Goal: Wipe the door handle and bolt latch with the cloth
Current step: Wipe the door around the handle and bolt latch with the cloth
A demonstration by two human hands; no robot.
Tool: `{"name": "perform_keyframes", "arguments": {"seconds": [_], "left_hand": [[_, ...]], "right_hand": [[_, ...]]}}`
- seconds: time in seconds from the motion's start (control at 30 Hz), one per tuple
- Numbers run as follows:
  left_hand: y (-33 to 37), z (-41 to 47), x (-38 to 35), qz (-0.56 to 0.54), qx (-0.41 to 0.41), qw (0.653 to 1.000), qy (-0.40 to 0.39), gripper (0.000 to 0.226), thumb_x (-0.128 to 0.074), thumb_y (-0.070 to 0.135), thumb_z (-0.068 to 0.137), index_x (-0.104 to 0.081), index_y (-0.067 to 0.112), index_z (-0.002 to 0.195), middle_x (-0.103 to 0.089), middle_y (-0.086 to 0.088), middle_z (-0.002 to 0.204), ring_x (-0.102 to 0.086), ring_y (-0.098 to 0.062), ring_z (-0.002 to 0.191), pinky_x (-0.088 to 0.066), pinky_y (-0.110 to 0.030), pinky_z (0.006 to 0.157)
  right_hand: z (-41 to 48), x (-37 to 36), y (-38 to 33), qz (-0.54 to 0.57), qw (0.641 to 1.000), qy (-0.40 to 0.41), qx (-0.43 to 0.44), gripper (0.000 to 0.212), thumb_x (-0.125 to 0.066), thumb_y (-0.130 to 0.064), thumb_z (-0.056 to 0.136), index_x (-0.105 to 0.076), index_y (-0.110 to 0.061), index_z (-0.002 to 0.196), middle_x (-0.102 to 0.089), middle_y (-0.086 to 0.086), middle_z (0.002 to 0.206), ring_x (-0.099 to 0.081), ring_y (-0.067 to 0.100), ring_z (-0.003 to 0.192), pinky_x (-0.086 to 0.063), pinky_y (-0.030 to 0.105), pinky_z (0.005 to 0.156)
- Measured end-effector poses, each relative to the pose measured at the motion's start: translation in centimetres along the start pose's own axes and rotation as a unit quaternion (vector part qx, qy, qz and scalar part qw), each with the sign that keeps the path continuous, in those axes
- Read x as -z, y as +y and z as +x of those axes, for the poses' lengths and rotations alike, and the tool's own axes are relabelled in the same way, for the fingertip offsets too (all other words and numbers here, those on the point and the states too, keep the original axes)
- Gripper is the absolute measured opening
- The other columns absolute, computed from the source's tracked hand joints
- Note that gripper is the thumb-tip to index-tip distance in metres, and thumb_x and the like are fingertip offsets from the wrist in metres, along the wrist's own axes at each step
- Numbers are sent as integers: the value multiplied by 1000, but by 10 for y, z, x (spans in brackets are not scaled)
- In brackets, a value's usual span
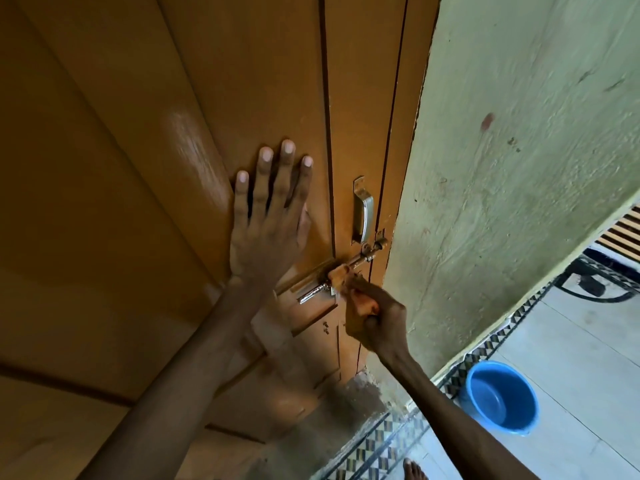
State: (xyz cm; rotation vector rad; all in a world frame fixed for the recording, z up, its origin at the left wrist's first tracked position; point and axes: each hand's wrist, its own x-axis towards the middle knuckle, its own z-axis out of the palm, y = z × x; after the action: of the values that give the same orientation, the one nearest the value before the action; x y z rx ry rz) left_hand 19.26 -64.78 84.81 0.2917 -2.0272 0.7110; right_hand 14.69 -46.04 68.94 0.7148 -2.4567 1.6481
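Pressing flat on the door point(145, 168), the left hand point(268, 223) spreads its 5 fingers left of the door handle point(362, 211). Below the handle, the right hand point(375, 320) pinches the cloth point(341, 277) against the bolt latch point(332, 277).

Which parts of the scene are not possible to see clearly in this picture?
Head view only:
- Cloth: mostly hidden inside the right hand; its size is unclear.
- Bolt latch: its middle is covered by the cloth.
- Door handle: too small to judge whether it is clean.
- Blue bucket: contents unclear.
- Foot: cut off by the bottom edge.
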Motion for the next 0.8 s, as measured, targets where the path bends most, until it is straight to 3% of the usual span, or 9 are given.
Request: {"name": "perform_keyframes", "arguments": {"seconds": [0.1, 0.2, 0.3, 0.43, 0.57, 0.63, 0.7, 0.8], "left_hand": [[-2, 0, -1, 8, -2, 1000, 1, 57, -41, 40, 105, -29, 24, 158, -25, -7, 161, -23, -28, 146, -17, -48, 119], [-1, 0, -1, 10, -2, 1000, 2, 55, -40, 40, 105, -32, 24, 157, -35, -7, 160, -25, -28, 146, -19, -47, 119], [0, -1, -2, 7, 0, 1000, -2, 55, -40, 39, 106, -31, 23, 158, -34, -7, 160, -24, -28, 147, -20, -47, 119], [0, 1, 0, 3, -1, 1000, 6, 55, -40, 39, 105, -31, 23, 157, -32, -8, 161, -25, -28, 146, -20, -47, 119], [0, 1, -2, 11, -1, 1000, -3, 56, -36, 41, 107, -26, 23, 159, -19, -7, 161, -19, -28, 147, -11, -47, 121], [-1, 0, -3, 13, 0, 1000, -6, 57, -36, 41, 106, -25, 24, 159, -19, -7, 162, -19, -28, 148, -8, -47, 121], [-1, -1, -3, 11, -1, 1000, -3, 57, -37, 41, 106, -25, 23, 159, -22, -7, 162, -21, -28, 147, -12, -48, 120], [-1, 0, -1, 3, 0, 1000, 11, 56, -40, 38, 105, -31, 23, 158, -33, -8, 161, -25, -28, 146, -18, -48, 119]], "right_hand": [[20, -3, -6, 36, 978, 124, -161, 27, -56, -5, 91, -67, -8, 116, -72, 11, 107, -68, 28, 95, -56, 35, 83], [24, -32, -23, 16, 990, 100, -103, 42, -59, -1, 89, -59, -14, 128, -70, 7, 114, -69, 24, 97, -58, 30, 79], [3, -58, -28, -21, 998, 56, -36, 66, -65, 7, 83, -47, -19, 141, -59, 4, 135, -57, 19, 117, -50, 32, 95], [-8, -43, -11, -78, 996, -14, 47, 76, -70, 10, 76, -48, -23, 141, -46, -7, 145, -44, 17, 132, -46, 38, 102], [0, -4, -5, -126, 981, -86, 121, 65, -75, 2, 75, -57, -21, 133, -55, -1, 139, -56, 25, 125, -50, 40, 99], [6, 1, -8, -67, 995, -36, 65, 53, -70, -2, 81, -60, -21, 129, -67, 5, 125, -64, 20, 108, -57, 33, 87], [9, -9, -13, -34, 999, 31, -11, 52, -67, -2, 83, -59, -21, 131, -69, 5, 120, -67, 22, 100, -60, 34, 79], [-6, -42, -23, -96, 995, 1, 1, 69, -67, 6, 81, -48, -22, 141, -55, 1, 140, -59, 24, 120, -52, 40, 94]]}}
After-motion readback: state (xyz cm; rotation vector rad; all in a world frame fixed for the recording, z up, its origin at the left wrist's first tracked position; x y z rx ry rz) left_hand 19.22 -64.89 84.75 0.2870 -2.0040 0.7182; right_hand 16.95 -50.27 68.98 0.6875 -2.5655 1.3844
